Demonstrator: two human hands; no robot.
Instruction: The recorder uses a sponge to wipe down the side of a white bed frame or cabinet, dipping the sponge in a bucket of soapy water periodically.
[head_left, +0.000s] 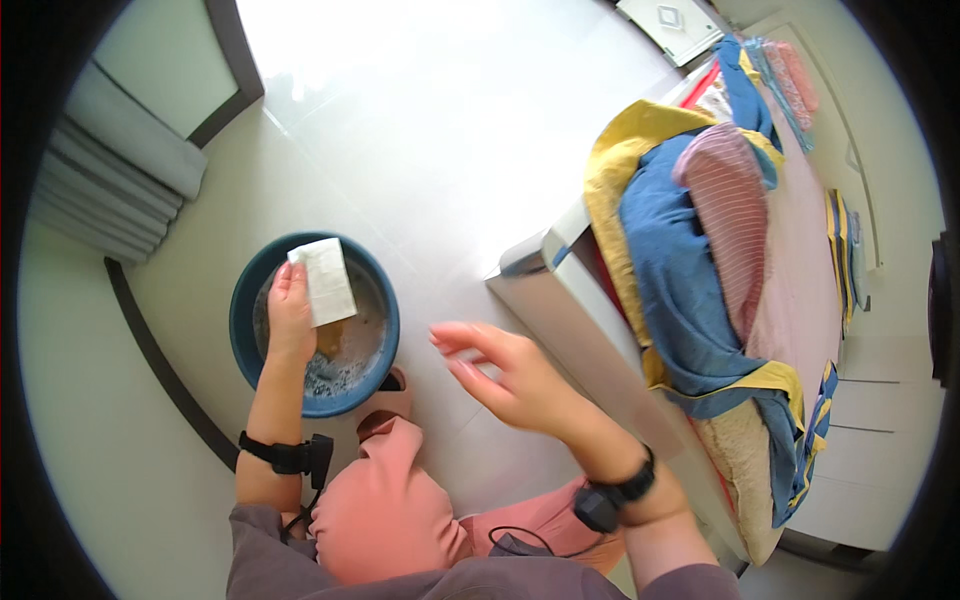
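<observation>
Over a round blue basin (238, 322) on the floor, my left hand (289, 311) holds a flat white rectangular piece (325, 281), perhaps a folded cloth or paper, by its left edge. Sudsy, cloudy water (367, 300) fills part of the basin. Bluish fabric (326, 369) and something yellow-brown (330, 339) lie in the water, partly hidden below the white piece. To the right of the basin, my right hand (499, 375) is in the air with nothing in it, its fingers bent and the thumb apart from them.
On the right stands a bed with a pale frame (570, 315), bearing a rumpled blue and yellow quilt (667, 225) and a striped pink pillow (727, 217). Grey curtains (120, 157) hang at the left. A pink slipper (394, 394) touches the basin's near side.
</observation>
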